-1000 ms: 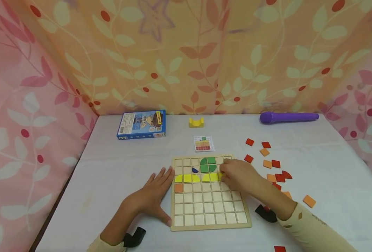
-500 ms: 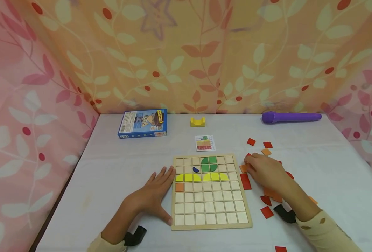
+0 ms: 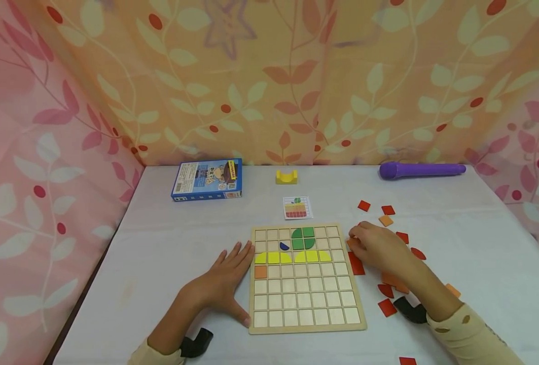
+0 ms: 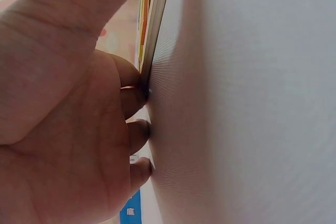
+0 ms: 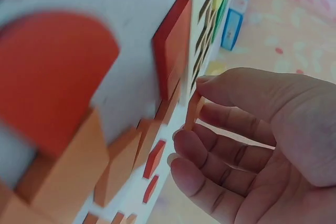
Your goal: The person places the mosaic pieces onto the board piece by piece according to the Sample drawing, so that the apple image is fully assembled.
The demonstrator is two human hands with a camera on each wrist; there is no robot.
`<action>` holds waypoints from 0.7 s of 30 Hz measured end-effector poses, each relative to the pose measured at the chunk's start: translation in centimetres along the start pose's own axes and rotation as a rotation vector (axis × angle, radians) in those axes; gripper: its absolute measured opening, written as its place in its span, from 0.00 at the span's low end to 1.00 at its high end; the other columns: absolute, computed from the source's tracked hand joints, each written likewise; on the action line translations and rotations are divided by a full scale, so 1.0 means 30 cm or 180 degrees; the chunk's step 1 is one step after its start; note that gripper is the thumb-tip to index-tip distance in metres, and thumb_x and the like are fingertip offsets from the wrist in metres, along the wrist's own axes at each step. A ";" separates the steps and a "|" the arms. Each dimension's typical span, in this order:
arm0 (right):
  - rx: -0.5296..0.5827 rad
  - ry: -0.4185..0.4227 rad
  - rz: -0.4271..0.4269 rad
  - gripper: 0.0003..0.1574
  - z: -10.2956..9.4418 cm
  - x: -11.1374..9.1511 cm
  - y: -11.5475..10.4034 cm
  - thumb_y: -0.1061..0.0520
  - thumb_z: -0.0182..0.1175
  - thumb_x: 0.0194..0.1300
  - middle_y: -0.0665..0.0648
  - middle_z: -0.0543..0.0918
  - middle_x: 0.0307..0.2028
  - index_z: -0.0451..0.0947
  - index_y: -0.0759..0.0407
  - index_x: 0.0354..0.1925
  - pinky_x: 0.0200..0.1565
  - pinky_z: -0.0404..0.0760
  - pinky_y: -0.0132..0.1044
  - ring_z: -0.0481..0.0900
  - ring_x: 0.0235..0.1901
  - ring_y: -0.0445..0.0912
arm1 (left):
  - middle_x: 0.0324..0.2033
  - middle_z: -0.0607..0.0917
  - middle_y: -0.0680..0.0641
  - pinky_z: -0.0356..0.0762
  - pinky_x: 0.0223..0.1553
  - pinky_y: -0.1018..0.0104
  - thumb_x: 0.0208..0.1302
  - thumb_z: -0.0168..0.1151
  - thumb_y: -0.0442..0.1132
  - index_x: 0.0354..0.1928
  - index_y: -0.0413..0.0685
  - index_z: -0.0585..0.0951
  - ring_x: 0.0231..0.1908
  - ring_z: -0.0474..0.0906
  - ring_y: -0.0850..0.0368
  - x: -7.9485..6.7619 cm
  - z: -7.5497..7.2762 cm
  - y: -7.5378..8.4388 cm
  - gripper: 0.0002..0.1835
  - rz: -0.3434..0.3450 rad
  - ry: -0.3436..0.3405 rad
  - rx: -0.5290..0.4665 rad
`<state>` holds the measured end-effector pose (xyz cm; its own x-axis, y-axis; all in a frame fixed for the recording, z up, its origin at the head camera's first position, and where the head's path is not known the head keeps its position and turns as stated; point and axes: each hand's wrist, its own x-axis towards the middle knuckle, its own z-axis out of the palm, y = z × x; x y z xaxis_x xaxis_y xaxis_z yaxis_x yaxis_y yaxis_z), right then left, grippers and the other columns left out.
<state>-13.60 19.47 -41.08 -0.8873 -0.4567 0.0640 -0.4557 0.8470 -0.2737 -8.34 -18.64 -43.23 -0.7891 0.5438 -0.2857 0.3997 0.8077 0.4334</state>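
A wooden grid board (image 3: 308,331) lies on the table. Green tiles (image 3: 303,238), a blue half-round tile (image 3: 284,246), a row of yellow tiles (image 3: 312,256) and one orange square (image 3: 260,272) sit in its upper part. My left hand (image 3: 219,284) rests with spread fingers against the board's left edge, its thumb near the lower left corner. Just right of the board, my right hand (image 3: 381,248) pinches an orange tile (image 5: 193,108) between thumb and fingers, seen edge-on in the right wrist view. Below that hand lies a red rectangular tile (image 3: 356,263) beside the board.
Loose red (image 3: 387,307) and orange (image 3: 385,220) tiles are scattered to the right, some under the right arm. Behind the board lie a pattern card (image 3: 297,208), a yellow block (image 3: 286,177), a blue box (image 3: 207,179) and a purple microphone-shaped object (image 3: 422,170).
My right hand has left the board's yellow row, where a yellow tile now shows at the right end, and moved right to the loose tiles. The left hand stays put.
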 end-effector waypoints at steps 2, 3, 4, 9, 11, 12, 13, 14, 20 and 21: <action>-0.0006 -0.0014 -0.0027 0.05 0.004 -0.001 -0.015 0.60 0.69 0.62 0.49 0.78 0.32 0.83 0.57 0.38 0.28 0.75 0.33 0.71 0.26 0.41 | 0.79 0.44 0.44 0.34 0.73 0.41 0.27 0.81 0.71 0.80 0.42 0.46 0.77 0.32 0.45 -0.001 0.000 0.000 0.81 -0.0001 0.0004 -0.0010; -0.0012 -0.0030 -0.0060 0.06 0.006 -0.001 -0.023 0.60 0.69 0.62 0.49 0.77 0.31 0.82 0.57 0.38 0.27 0.73 0.32 0.70 0.26 0.40 | 0.79 0.44 0.44 0.34 0.73 0.41 0.27 0.81 0.71 0.80 0.42 0.46 0.77 0.32 0.45 -0.001 0.000 0.001 0.81 0.0000 0.0007 -0.0010; -0.0017 -0.0048 -0.0087 0.06 0.007 0.000 -0.032 0.60 0.69 0.62 0.48 0.75 0.31 0.82 0.56 0.38 0.26 0.72 0.31 0.69 0.25 0.40 | 0.79 0.44 0.44 0.34 0.73 0.41 0.27 0.81 0.71 0.80 0.42 0.46 0.77 0.32 0.45 -0.001 0.000 0.001 0.81 0.0001 0.0010 -0.0006; -0.0012 -0.0153 -0.0252 0.07 0.020 0.011 -0.083 0.60 0.70 0.60 0.47 0.72 0.28 0.81 0.56 0.37 0.24 0.70 0.30 0.68 0.24 0.40 | 0.79 0.44 0.44 0.35 0.73 0.41 0.27 0.81 0.72 0.80 0.43 0.47 0.77 0.33 0.45 -0.001 0.000 0.002 0.81 -0.0003 0.0010 0.0005; -0.0014 -0.0174 -0.0345 0.07 0.029 0.017 -0.104 0.59 0.70 0.60 0.46 0.73 0.28 0.82 0.57 0.38 0.25 0.72 0.30 0.69 0.24 0.40 | 0.79 0.44 0.44 0.35 0.73 0.41 0.27 0.81 0.71 0.80 0.43 0.47 0.77 0.33 0.45 -0.001 -0.001 0.003 0.81 -0.0009 0.0004 0.0001; -0.0017 -0.0178 -0.0402 0.08 0.033 0.020 -0.115 0.59 0.71 0.60 0.46 0.74 0.28 0.83 0.57 0.38 0.26 0.73 0.30 0.69 0.24 0.39 | 0.79 0.44 0.44 0.35 0.73 0.41 0.27 0.81 0.71 0.80 0.43 0.47 0.77 0.33 0.45 -0.001 -0.002 0.005 0.81 -0.0011 0.0001 0.0002; -0.0018 -0.0179 -0.0459 0.08 0.036 0.023 -0.125 0.59 0.71 0.60 0.46 0.75 0.28 0.83 0.57 0.38 0.27 0.74 0.29 0.70 0.25 0.39 | 0.79 0.44 0.44 0.35 0.73 0.41 0.26 0.81 0.71 0.80 0.43 0.47 0.77 0.33 0.45 -0.001 -0.002 0.006 0.81 -0.0015 0.0002 0.0002; -0.0029 -0.0183 -0.0517 0.08 0.040 0.026 -0.136 0.59 0.71 0.59 0.46 0.75 0.28 0.84 0.57 0.39 0.27 0.74 0.29 0.70 0.25 0.39 | 0.79 0.44 0.44 0.35 0.73 0.41 0.26 0.81 0.71 0.80 0.43 0.47 0.77 0.34 0.45 -0.001 -0.003 0.007 0.81 -0.0022 0.0002 0.0004; -0.0117 -0.0096 -0.0862 0.05 0.072 0.040 -0.193 0.61 0.68 0.60 0.44 0.72 0.26 0.81 0.54 0.34 0.26 0.72 0.29 0.68 0.25 0.40 | 0.79 0.44 0.45 0.35 0.73 0.41 0.26 0.81 0.71 0.80 0.43 0.47 0.77 0.33 0.45 -0.001 -0.005 0.012 0.81 -0.0070 -0.0003 0.0016; -0.0120 -0.0067 -0.0930 0.05 0.078 0.044 -0.204 0.61 0.68 0.60 0.45 0.71 0.26 0.80 0.54 0.33 0.25 0.71 0.29 0.68 0.25 0.40 | 0.79 0.44 0.45 0.35 0.73 0.41 0.26 0.81 0.71 0.80 0.43 0.47 0.77 0.33 0.45 -0.001 -0.006 0.013 0.81 -0.0075 -0.0001 0.0013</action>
<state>-11.82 13.05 -41.55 -0.7167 -0.6879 0.1149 -0.6943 0.6882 -0.2106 -8.23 -18.39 -42.89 -0.7981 0.5248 -0.2961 0.3831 0.8212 0.4230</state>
